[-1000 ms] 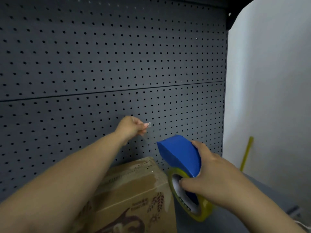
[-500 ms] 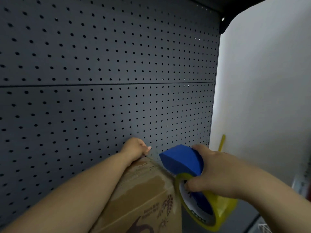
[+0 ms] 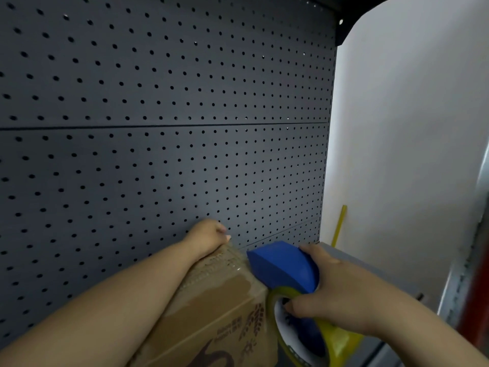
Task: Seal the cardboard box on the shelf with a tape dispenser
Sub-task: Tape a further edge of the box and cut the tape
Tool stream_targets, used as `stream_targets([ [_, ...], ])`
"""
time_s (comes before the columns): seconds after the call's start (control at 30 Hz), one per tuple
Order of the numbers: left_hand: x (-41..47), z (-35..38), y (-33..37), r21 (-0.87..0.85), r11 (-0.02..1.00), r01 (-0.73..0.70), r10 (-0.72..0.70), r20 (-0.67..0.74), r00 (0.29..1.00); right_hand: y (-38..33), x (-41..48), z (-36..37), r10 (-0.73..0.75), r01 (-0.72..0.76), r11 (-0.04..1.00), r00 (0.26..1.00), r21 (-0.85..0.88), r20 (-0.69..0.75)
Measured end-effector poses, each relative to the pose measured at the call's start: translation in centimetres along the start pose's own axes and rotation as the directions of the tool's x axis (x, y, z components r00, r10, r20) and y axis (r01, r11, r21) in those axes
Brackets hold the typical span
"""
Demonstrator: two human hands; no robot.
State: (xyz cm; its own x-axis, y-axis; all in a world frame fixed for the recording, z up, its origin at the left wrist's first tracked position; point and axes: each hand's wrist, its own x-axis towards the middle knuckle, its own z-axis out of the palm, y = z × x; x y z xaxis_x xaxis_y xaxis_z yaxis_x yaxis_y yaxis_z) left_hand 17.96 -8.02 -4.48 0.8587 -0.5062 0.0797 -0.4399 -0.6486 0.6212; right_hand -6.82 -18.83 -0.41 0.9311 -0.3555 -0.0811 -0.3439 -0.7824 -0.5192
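- Dark grey pegboard fills the upper and left parts of the frame as the back panel of a shelving unit; a white wall takes up the right side.
- A thin yellow stick leans against that wall at right of centre, above the grey shelf surface.
- The cardboard box sits at the bottom centre of the frame, close to the pegboard, with dark printed artwork on its near face and a glossy strip of clear tape lying along its top.
- The left hand is curled, fingers closed, and pressed down on the far top edge of the box, with the forearm running across the lower left of the frame.
- The right hand grips the tape dispenser, fingers wrapped over its blue body and the thumb hooked into the core of the yellow-tinted tape roll.
- The dispenser's blue nose meets the box's top right edge, just right of the left hand.
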Motion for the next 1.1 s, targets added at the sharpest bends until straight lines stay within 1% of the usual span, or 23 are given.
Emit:
stream_targets([
  [0.07,-0.5,0.0,0.3,0.043,0.988,-0.149,0.148,0.034,0.988,0.3,0.0,0.1,-0.006,0.006,1.000,1.000,0.009,-0.005],
  [0.13,-0.9,-0.1,0.6,0.083,0.979,-0.185,0.176,0.099,0.979,0.5,0.0,0.2,-0.009,0.009,1.000,1.000,0.024,-0.010],
  [0.2,-1.0,-0.2,1.0,0.111,0.981,-0.160,0.139,0.172,0.975,0.8,0.1,0.3,-0.007,0.007,0.999,1.000,0.035,-0.009],
  [0.27,-1.1,0.0,1.1,0.153,0.976,-0.152,0.121,0.194,0.973,1.0,0.0,0.3,-0.005,0.005,0.999,1.000,0.033,0.008],
  [0.37,-0.9,0.5,1.0,0.249,0.955,-0.161,0.114,0.194,0.974,1.1,-0.3,0.6,-0.009,0.009,1.000,0.999,0.015,0.041],
  [0.47,-0.6,0.7,0.9,0.291,0.945,-0.147,0.094,0.187,0.978,1.4,-0.7,1.3,-0.021,0.022,1.000,0.998,-0.013,0.053],
  [0.7,-1.2,0.8,1.5,0.329,0.937,-0.120,0.074,0.148,0.986,3.2,-2.5,2.4,-0.027,0.026,0.998,1.000,0.065,0.013],
  [0.87,-1.7,1.0,2.2,0.354,0.930,-0.098,0.053,0.134,0.990,4.5,-5.0,1.8,-0.022,0.022,1.000,0.998,-0.012,0.062],
  [0.97,-1.9,1.1,2.5,0.375,0.923,-0.087,0.040,0.131,0.991,5.1,-6.1,1.8,-0.026,0.030,0.997,0.998,-0.075,0.053],
  [1.1,-2.5,1.1,3.1,0.415,0.908,-0.059,0.014,0.111,0.994,5.8,-7.6,2.1,-0.037,0.043,0.992,0.998,-0.117,0.052],
])
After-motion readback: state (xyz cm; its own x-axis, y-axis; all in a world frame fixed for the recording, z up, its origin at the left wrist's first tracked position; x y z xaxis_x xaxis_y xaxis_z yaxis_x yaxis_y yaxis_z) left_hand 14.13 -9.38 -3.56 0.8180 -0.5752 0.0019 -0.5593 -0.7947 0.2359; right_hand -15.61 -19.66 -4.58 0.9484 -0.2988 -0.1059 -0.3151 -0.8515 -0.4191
